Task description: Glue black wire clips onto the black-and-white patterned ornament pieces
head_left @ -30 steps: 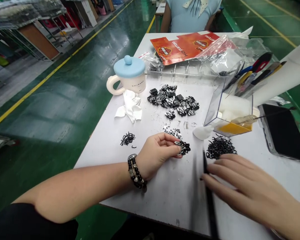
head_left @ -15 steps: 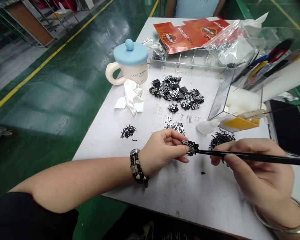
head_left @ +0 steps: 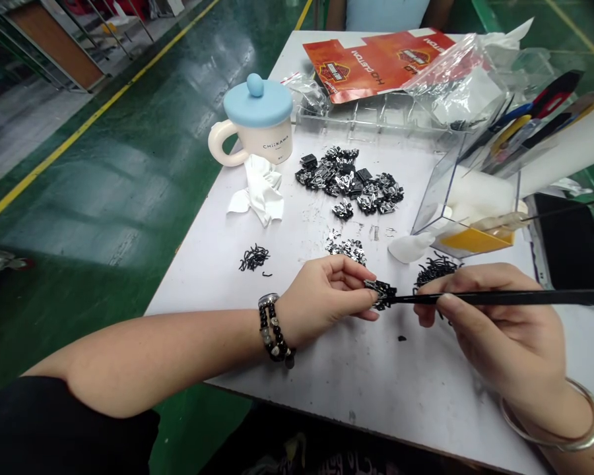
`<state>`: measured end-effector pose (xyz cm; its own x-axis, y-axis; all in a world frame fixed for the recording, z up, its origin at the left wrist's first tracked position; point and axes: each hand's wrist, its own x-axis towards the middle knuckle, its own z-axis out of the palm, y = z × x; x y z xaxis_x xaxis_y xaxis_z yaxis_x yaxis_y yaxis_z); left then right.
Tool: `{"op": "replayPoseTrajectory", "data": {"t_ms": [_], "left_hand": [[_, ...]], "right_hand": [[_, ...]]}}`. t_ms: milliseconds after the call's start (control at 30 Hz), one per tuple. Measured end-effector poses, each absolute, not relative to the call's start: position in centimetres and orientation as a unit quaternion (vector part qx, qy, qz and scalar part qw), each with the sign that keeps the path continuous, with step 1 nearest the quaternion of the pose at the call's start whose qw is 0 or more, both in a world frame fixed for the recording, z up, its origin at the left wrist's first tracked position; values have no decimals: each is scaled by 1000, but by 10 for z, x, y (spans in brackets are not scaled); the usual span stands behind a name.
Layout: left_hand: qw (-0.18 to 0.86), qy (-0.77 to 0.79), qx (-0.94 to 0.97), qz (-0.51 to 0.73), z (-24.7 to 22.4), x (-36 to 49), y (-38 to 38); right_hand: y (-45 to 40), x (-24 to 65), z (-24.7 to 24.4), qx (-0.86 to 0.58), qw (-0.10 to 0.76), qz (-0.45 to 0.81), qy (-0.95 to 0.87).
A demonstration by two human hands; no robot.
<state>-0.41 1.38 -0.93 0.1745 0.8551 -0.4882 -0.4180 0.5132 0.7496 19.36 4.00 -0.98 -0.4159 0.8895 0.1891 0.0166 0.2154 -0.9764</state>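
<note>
Between its thumb and fingers, my left hand (head_left: 327,295) grips a small black and silver part (head_left: 383,294) over the white table. Black tweezers (head_left: 505,298) are pinched in my right hand (head_left: 499,330), and their tip meets the right side of that part. Whether the tip holds a tiny piece is too small to tell. Just behind my left fingers lies a heap of small silver pieces (head_left: 347,249). A pile of thin black pieces (head_left: 435,270) is partly hidden by my right hand. Farther back are several similar black and silver parts (head_left: 346,179).
A mug with a blue lid (head_left: 258,115) stands at the back left beside a crumpled white tissue (head_left: 261,191). A small black pile (head_left: 254,258) lies left. Clear tool holder (head_left: 465,204), white bottle tip (head_left: 410,248) and dark tablet-like object (head_left: 571,247) are right. A person (head_left: 386,14) is behind.
The tweezers have tilted closer to level, with my right hand shifted slightly left and up. My left hand and its part have moved slightly right.
</note>
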Motion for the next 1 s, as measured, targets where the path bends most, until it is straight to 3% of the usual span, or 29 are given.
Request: {"op": "replayPoseTrajectory", "data": {"t_ms": [1000], "left_hand": [[714,493,241,435,-15,-2,13]], "right_hand": [[32,183,-7,-425,437,560,-562]]}}
